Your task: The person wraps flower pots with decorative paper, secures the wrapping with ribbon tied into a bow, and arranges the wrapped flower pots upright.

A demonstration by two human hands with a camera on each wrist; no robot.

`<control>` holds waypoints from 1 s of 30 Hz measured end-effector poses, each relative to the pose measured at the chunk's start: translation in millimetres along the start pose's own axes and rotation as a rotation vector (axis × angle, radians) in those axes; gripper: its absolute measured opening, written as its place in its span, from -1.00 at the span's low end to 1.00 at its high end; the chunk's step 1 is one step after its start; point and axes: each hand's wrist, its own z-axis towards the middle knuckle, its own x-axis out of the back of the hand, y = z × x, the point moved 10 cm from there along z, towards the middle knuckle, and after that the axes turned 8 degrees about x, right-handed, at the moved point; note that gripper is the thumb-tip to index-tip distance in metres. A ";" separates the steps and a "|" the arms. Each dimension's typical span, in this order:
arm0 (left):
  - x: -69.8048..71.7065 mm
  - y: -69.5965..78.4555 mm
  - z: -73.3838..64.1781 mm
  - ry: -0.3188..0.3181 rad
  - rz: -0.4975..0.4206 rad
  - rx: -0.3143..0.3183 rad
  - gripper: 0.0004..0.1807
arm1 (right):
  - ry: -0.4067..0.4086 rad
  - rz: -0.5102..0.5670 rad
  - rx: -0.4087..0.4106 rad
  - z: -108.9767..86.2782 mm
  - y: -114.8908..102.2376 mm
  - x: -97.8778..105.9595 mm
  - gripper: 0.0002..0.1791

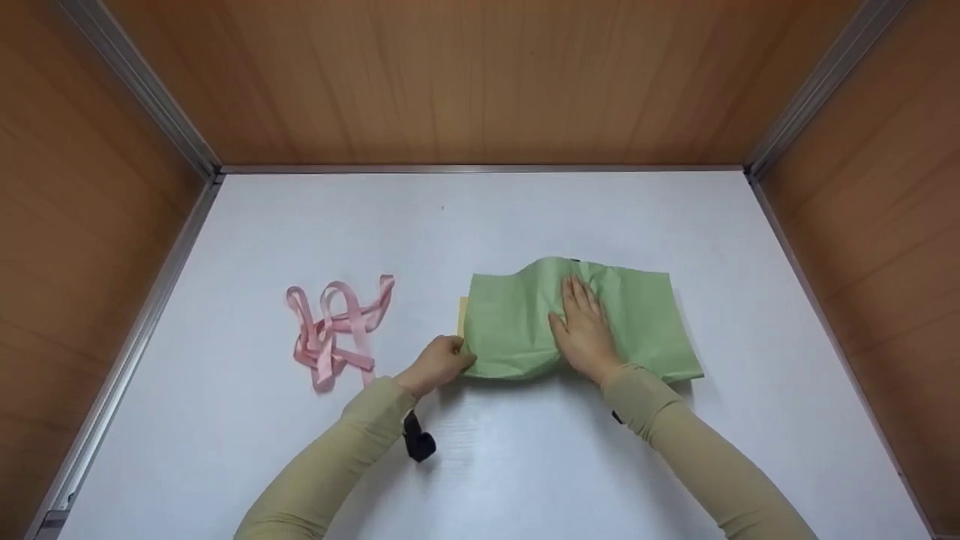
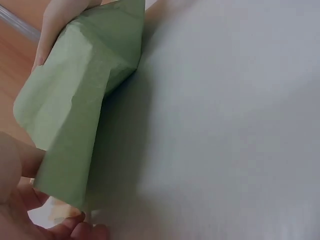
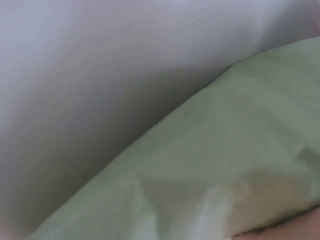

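A sheet of green wrapping paper (image 1: 510, 322) is folded over something that bulges up its middle; what lies inside is hidden. At the paper's left end my left hand (image 1: 437, 365) pinches the near corner between thumb and fingers. A narrow yellow edge (image 1: 462, 311) pokes out from under that end, and the left wrist view shows a yellowish piece (image 2: 62, 210) by my fingers. My right hand (image 1: 585, 330) rests flat on the bulge with its fingers straight. Green paper (image 3: 210, 150) fills much of the right wrist view, with part of that hand at the lower right.
A loose, tangled pink ribbon (image 1: 330, 334) lies to the left of the paper on the white table (image 1: 480, 480). Wooden panels (image 1: 480, 82) with metal strips border the table at the back and both sides. A black wrist device (image 1: 418, 439) hangs below my left cuff.
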 end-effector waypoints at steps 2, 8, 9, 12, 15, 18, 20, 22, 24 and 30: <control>-1.8 -5.9 -3.7 -0.032 -0.019 0.009 -0.81 | -0.003 0.009 0.002 -0.1 -0.3 0.0 -0.30; 0.4 -17.0 -2.6 -0.046 -0.168 0.053 -0.89 | 0.001 0.020 0.006 -0.3 -1.7 2.9 -0.30; 1.7 -19.8 -0.6 -0.034 -0.207 0.076 -0.85 | -0.006 0.020 0.004 -0.1 -1.6 2.8 -0.29; 6.2 -27.6 5.7 0.020 -0.269 0.150 -0.61 | -0.046 0.025 -0.016 0.7 -0.8 0.4 -0.28; 5.6 -31.0 11.7 0.034 -0.290 0.197 -0.42 | -0.086 0.044 -0.054 2.7 -0.8 -3.1 -0.27; 2.8 -28.7 15.5 0.029 -0.258 0.185 -0.51 | -0.086 0.062 -0.085 5.6 -3.0 -4.3 -0.25; 0.0 -26.1 16.1 0.015 -0.247 0.167 -0.59 | -0.068 0.050 -0.099 7.0 -4.4 -4.2 -0.24; -2.4 -24.0 15.4 0.000 -0.242 0.152 -0.63 | -0.046 0.005 -0.124 6.9 -3.2 -3.9 -0.23; -4.2 -22.0 14.3 -0.014 -0.244 0.144 -0.63 | -0.023 -0.040 -0.153 5.6 -0.9 -2.8 -0.22; -7.3 -17.9 14.1 -0.056 -0.277 0.125 -0.57 | -0.008 -0.068 -0.214 3.2 3.5 -2.1 -0.11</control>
